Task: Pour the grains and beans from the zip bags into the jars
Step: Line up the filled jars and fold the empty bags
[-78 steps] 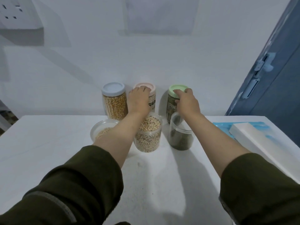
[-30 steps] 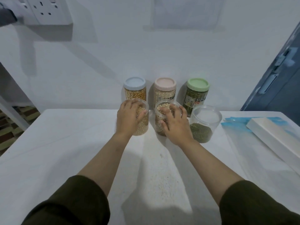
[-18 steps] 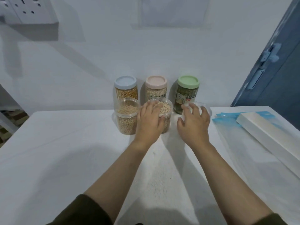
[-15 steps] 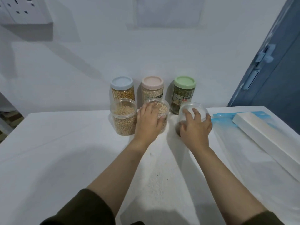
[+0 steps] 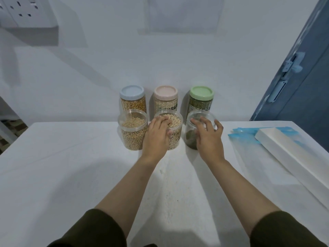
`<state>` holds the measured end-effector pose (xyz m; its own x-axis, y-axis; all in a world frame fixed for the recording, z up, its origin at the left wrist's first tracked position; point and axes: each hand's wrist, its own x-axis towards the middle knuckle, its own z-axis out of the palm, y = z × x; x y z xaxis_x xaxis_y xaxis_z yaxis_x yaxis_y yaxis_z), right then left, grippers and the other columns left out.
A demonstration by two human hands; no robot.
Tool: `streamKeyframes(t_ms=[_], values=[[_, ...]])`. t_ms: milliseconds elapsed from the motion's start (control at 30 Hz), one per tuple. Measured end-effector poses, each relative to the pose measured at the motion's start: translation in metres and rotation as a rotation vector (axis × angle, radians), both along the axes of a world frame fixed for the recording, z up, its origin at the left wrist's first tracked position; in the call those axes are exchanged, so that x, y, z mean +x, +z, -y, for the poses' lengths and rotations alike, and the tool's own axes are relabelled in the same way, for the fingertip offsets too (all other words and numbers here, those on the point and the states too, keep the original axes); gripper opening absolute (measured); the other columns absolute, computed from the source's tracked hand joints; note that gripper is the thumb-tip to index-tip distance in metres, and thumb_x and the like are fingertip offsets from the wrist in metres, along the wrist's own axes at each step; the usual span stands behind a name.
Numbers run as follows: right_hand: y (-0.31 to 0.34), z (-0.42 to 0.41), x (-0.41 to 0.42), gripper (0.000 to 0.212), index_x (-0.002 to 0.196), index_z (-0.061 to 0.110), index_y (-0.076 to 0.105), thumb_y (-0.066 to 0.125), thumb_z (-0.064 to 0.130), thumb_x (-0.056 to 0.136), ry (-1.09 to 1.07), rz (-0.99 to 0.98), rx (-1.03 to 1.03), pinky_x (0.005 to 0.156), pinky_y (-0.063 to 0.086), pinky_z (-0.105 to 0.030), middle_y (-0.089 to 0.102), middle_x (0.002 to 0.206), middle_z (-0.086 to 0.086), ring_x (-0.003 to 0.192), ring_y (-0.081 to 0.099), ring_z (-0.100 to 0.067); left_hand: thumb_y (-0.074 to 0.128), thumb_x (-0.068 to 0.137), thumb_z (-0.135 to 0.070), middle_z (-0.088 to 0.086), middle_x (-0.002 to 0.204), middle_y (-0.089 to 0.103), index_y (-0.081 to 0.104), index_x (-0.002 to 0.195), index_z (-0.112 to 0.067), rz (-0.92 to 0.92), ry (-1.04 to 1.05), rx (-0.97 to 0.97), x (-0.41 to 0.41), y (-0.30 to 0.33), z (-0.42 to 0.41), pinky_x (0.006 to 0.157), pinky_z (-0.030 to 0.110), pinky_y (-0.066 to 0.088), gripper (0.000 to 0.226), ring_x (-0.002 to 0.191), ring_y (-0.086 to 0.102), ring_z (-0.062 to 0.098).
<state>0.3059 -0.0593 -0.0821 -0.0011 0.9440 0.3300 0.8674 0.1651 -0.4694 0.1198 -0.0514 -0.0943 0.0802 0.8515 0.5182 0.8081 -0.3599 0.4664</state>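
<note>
Three open clear jars stand in a row near the table's far edge. The left jar (image 5: 133,134) holds pale round beans. My left hand (image 5: 156,138) grips the middle jar (image 5: 175,132) of whitish grains, fingers over its front and rim, thumb on its right side. My right hand (image 5: 209,139) touches the right jar (image 5: 191,139), which has dark green beans at its bottom; its fingers are spread and loosely bent at the rim. Flat clear zip bags (image 5: 240,133) with blue edges lie at the right.
Behind the open jars, against the wall, stand three lidded jars: blue lid (image 5: 131,92), pink lid (image 5: 166,91), green lid (image 5: 201,92). A long white box (image 5: 288,157) lies on the zip bags at the right. A blue door (image 5: 302,82) is beyond the white table (image 5: 71,166).
My hands shifted from the left and middle open jars to the middle and right ones. In the last half second they barely moved; my right fingers spread wider on the green-bean jar.
</note>
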Motion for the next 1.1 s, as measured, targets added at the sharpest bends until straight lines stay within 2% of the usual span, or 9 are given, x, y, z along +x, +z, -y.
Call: streamKeyframes(t_ms=[133, 267, 333, 433, 533, 600, 767, 933, 1100], values=[[0.003, 0.0, 0.003, 0.04, 0.141, 0.038, 0.049, 0.039, 0.024, 0.105, 0.009, -0.031, -0.016, 0.102, 0.042, -0.047, 0.033, 0.157, 0.008, 0.146, 0.008, -0.028, 0.056, 0.096, -0.015, 0.002, 0.14, 0.05, 0.057, 0.131, -0.012, -0.003, 0.034, -0.02, 0.004, 0.0, 0.001, 0.115, 0.051, 0.031, 0.035, 0.138, 0.037, 0.024], [0.01, -0.002, 0.009, 0.047, 0.146, 0.034, 0.044, 0.044, 0.018, 0.102, 0.042, 0.148, -0.061, 0.111, 0.03, -0.054, 0.03, 0.16, 0.002, 0.143, 0.016, -0.041, 0.055, 0.097, -0.013, 0.005, 0.145, 0.047, 0.053, 0.137, -0.011, -0.031, 0.066, -0.063, 0.009, 0.006, 0.005, 0.117, 0.054, 0.025, 0.041, 0.141, 0.033, 0.025], [0.013, 0.005, 0.013, 0.054, 0.15, 0.036, 0.038, 0.046, 0.015, 0.1, 0.045, 0.2, -0.073, 0.114, 0.024, -0.056, 0.024, 0.163, -0.002, 0.145, 0.015, -0.042, 0.054, 0.097, -0.011, 0.008, 0.149, 0.044, 0.05, 0.14, -0.01, 0.02, 0.071, -0.07, 0.015, 0.009, 0.015, 0.119, 0.052, 0.023, 0.043, 0.144, 0.029, 0.027], [0.015, 0.029, 0.022, 0.052, 0.148, 0.031, 0.043, 0.05, 0.016, 0.099, 0.017, 0.146, -0.02, 0.114, 0.026, -0.055, 0.028, 0.161, -0.005, 0.145, 0.019, -0.039, 0.053, 0.095, -0.008, 0.008, 0.147, 0.044, 0.05, 0.14, -0.009, 0.135, 0.044, -0.05, 0.028, 0.011, 0.04, 0.119, 0.048, 0.025, 0.045, 0.142, 0.028, 0.026], [0.014, 0.067, 0.032, 0.04, 0.139, 0.026, 0.054, 0.051, 0.019, 0.1, -0.055, 0.019, -0.031, 0.11, 0.029, -0.047, 0.041, 0.153, -0.003, 0.139, 0.026, -0.031, 0.051, 0.094, -0.008, 0.006, 0.143, 0.047, 0.049, 0.141, -0.01, 0.2, -0.022, -0.083, 0.043, 0.007, 0.071, 0.118, 0.042, 0.028, 0.047, 0.138, 0.032, 0.024], [0.012, 0.096, 0.043, 0.039, 0.14, 0.028, 0.053, 0.051, 0.022, 0.101, -0.105, -0.031, -0.066, 0.11, 0.03, -0.043, 0.042, 0.151, 0.001, 0.137, 0.028, -0.026, 0.052, 0.096, -0.01, 0.006, 0.145, 0.047, 0.047, 0.142, -0.01, 0.183, -0.073, -0.145, 0.057, 0.0, 0.093, 0.117, 0.033, 0.025, 0.047, 0.138, 0.034, 0.023], [0.021, 0.147, 0.084, 0.043, 0.145, 0.03, 0.046, 0.05, 0.026, 0.102, -0.175, -0.017, -0.149, 0.113, 0.026, -0.041, 0.035, 0.154, 0.0, 0.14, 0.023, -0.024, 0.05, 0.102, -0.025, -0.001, 0.146, 0.047, 0.041, 0.147, -0.018, 0.225, -0.176, -0.331, 0.099, 0.002, 0.128, 0.113, 0.027, 0.025, 0.047, 0.135, 0.034, 0.015], [0.046, 0.158, 0.139, 0.051, 0.153, 0.035, 0.032, 0.044, 0.038, 0.104, -0.229, 0.095, -0.299, 0.119, 0.021, -0.043, 0.022, 0.162, 0.002, 0.148, 0.016, -0.024, 0.046, 0.102, -0.036, -0.006, 0.145, 0.047, 0.032, 0.151, -0.026, 0.276, -0.204, -0.482, 0.15, 0.013, 0.143, 0.114, 0.039, 0.031, 0.052, 0.135, 0.036, 0.015], [0.057, 0.144, 0.207, 0.058, 0.156, 0.033, 0.023, 0.044, 0.046, 0.103, -0.278, 0.275, -0.462, 0.121, 0.017, -0.05, 0.02, 0.164, -0.002, 0.149, 0.018, -0.03, 0.039, 0.102, -0.05, 0.002, 0.139, 0.054, 0.021, 0.155, -0.021, 0.273, -0.169, -0.757, 0.212, 0.015, 0.135, 0.113, 0.042, 0.034, 0.063, 0.135, 0.044, 0.023]])
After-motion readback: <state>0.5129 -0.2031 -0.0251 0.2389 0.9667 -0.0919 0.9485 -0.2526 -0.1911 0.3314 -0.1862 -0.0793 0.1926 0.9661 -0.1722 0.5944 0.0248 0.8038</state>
